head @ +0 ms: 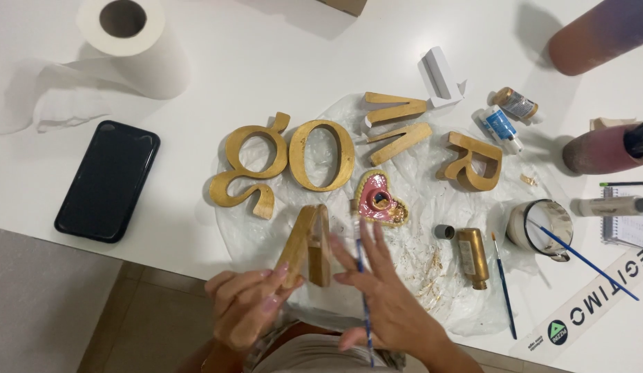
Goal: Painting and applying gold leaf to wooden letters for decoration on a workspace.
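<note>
My left hand [247, 304] holds a gold-painted wooden letter [309, 243] upright at the table's near edge. My right hand [376, 290] steadies the letter's right side with spread fingers and grips a thin blue-handled paintbrush [363, 290] that points up toward a pink heart-shaped dish [380, 199] with a gold rim. More gold letters lie beyond on a sheet of clear plastic [432, 207]: a curly one [249, 166], a round one [321, 155], a zigzag one [397, 123] and an angular one [472, 160].
An open gold paint bottle [472, 257] and its cap [443, 231] lie right of the heart, with a second brush [504, 283], a cup holding a brush [542, 224], two small paint bottles [506, 117], a black phone [108, 181], a paper roll [131, 45], tall tumblers [601, 148] and a notebook [629, 224].
</note>
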